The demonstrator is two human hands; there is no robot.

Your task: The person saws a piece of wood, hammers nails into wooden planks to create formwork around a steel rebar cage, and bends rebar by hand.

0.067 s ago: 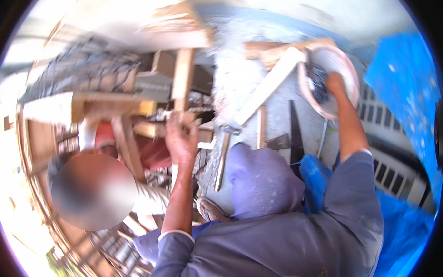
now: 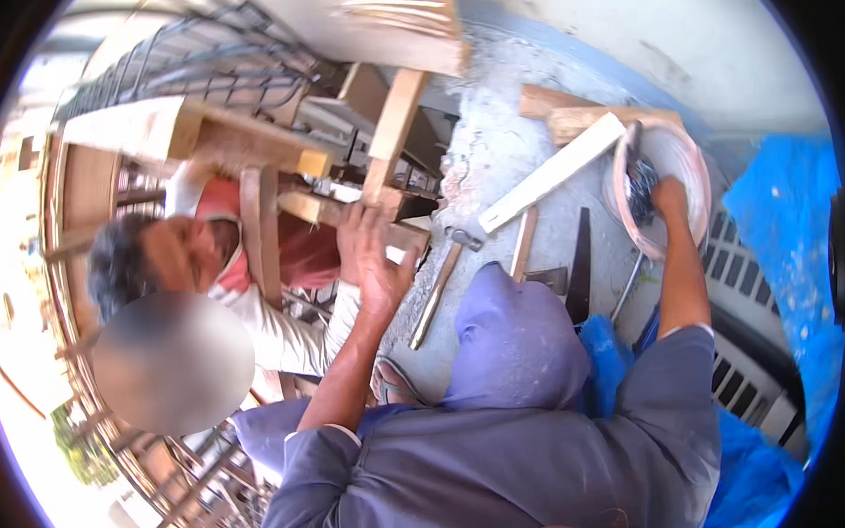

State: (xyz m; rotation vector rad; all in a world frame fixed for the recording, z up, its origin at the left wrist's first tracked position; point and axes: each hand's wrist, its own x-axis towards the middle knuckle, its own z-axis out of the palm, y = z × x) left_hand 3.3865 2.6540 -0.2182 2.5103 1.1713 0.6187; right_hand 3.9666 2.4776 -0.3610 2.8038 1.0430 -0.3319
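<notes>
My right hand (image 2: 670, 199) reaches down into a pale pinkish bucket (image 2: 700, 166) at the right. Its fingers are at a dark, shiny bundle (image 2: 640, 189) that looks like black plastic, and their tips are hidden. My left hand (image 2: 382, 270) is raised beside the wooden frame, with thumb and fingers apart and nothing visible in it. Its fingertips are at the lower end of an upright wooden post (image 2: 394, 125); whether they touch cannot be made out. Close beside it is the sleeved arm (image 2: 336, 318) of another person, whose hand is partly hidden behind mine.
On the concrete floor lie a hammer (image 2: 442, 287), a hand saw blade (image 2: 581, 263), a white-faced plank (image 2: 554, 174) and wood offcuts (image 2: 613, 122). The co-worker (image 2: 301, 254) crouches at the left among timber pieces. Blue sheeting (image 2: 789, 223) and a slatted grey panel (image 2: 739, 262) are at the right.
The whole view has shifted, so the bucket and tools appear lower and farther right. The picture is sharper. My hands remain at the bucket and the wooden frame.
</notes>
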